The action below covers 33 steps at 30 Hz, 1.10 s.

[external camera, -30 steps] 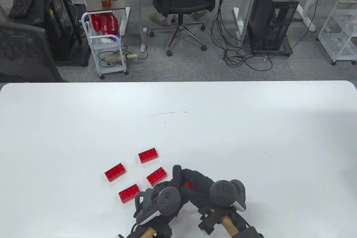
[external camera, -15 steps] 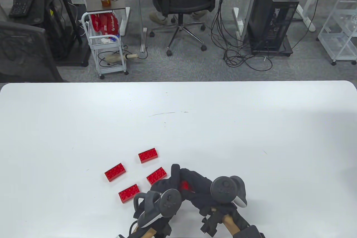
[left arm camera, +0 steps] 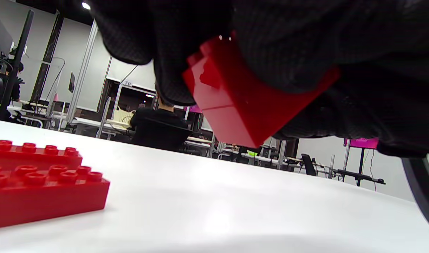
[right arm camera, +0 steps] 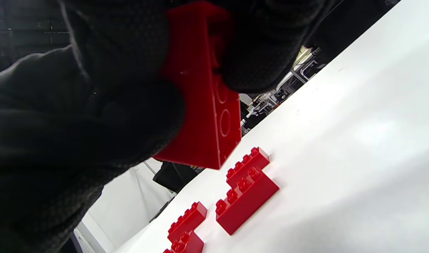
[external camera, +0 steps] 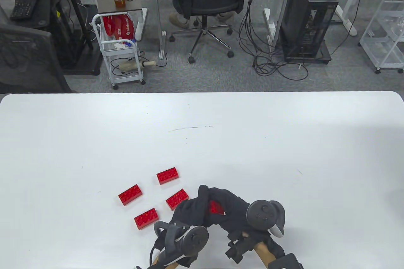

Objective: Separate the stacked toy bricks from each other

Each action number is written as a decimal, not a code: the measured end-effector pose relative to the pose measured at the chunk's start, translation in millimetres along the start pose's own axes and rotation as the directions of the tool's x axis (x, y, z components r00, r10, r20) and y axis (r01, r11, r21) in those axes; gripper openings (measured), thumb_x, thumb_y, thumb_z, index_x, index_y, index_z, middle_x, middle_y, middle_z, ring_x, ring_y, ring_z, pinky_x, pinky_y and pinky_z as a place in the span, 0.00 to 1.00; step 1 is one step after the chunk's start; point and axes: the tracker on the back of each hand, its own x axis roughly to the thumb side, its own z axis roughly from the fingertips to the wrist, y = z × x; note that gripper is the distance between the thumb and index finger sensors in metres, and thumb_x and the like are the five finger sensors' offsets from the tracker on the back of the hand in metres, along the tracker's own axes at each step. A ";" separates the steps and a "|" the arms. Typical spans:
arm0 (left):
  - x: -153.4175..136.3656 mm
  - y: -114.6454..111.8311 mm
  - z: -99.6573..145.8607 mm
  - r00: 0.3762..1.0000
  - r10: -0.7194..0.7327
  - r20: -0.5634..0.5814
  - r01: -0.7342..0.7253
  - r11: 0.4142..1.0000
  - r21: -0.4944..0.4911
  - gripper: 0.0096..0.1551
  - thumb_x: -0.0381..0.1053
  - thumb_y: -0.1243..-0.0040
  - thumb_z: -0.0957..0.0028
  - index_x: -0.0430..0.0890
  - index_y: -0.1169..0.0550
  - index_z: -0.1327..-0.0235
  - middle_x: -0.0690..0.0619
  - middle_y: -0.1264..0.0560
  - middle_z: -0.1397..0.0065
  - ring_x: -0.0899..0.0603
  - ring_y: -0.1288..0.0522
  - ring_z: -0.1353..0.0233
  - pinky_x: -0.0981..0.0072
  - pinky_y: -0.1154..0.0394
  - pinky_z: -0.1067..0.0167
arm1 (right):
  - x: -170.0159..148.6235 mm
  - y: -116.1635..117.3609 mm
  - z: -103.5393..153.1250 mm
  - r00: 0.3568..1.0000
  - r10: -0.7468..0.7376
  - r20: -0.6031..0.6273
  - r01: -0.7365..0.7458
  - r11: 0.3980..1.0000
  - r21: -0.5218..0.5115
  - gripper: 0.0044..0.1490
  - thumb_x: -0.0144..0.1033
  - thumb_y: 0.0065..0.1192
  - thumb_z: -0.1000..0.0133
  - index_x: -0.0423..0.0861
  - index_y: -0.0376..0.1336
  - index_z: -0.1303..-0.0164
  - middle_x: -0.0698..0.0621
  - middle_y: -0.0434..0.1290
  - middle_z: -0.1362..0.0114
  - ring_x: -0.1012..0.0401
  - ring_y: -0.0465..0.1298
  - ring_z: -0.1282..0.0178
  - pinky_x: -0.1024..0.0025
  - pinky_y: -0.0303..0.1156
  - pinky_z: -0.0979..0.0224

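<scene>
Both gloved hands meet near the table's front edge and grip a stack of red toy bricks (external camera: 215, 207) between them, held above the table. My left hand (external camera: 189, 210) holds it from the left, my right hand (external camera: 232, 207) from the right. In the left wrist view the stack (left arm camera: 235, 105) shows a seam between two bricks. In the right wrist view the stack (right arm camera: 203, 102) shows its hollow underside. Several single red bricks lie loose on the table to the left: (external camera: 167, 176), (external camera: 130, 194), (external camera: 177, 199), (external camera: 145, 218).
The white table (external camera: 284, 155) stretches wide behind and to the right of the hands. The loose bricks lie close to my left hand; one shows in the left wrist view (left arm camera: 42, 182), others in the right wrist view (right arm camera: 247, 189).
Both hands have turned and shifted slightly right with the stack, and the left wrist has dropped towards the front edge. The loose bricks have not moved.
</scene>
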 end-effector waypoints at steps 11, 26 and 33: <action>4.1 0.6 4.3 1.000 -0.001 0.013 0.000 0.994 0.110 0.55 0.57 0.31 0.63 0.41 0.37 0.20 0.50 0.18 0.32 0.46 0.13 0.36 0.53 0.21 0.31 | 6.0 -6.3 1.5 0.999 0.036 0.008 -0.035 0.998 -0.048 0.46 0.46 0.72 0.55 0.46 0.61 0.26 0.45 0.72 0.29 0.51 0.81 0.34 0.60 0.87 0.35; -2.4 0.3 -4.6 0.999 -0.021 -0.031 0.022 0.999 0.031 0.45 0.62 0.31 0.62 0.49 0.26 0.27 0.53 0.17 0.33 0.48 0.12 0.38 0.56 0.20 0.33 | -7.5 -7.7 -0.3 0.997 0.046 -0.068 -0.050 0.997 -0.059 0.48 0.50 0.73 0.57 0.44 0.63 0.27 0.44 0.74 0.31 0.52 0.83 0.37 0.64 0.88 0.39; -9.7 0.2 -12.8 0.997 -0.049 -0.055 0.046 0.997 -0.055 0.43 0.68 0.34 0.60 0.52 0.22 0.30 0.55 0.14 0.38 0.50 0.11 0.44 0.57 0.19 0.37 | -15.6 -17.5 1.3 0.987 0.130 -0.097 -0.138 0.987 -0.081 0.48 0.52 0.74 0.58 0.46 0.63 0.28 0.45 0.74 0.32 0.54 0.83 0.39 0.66 0.88 0.41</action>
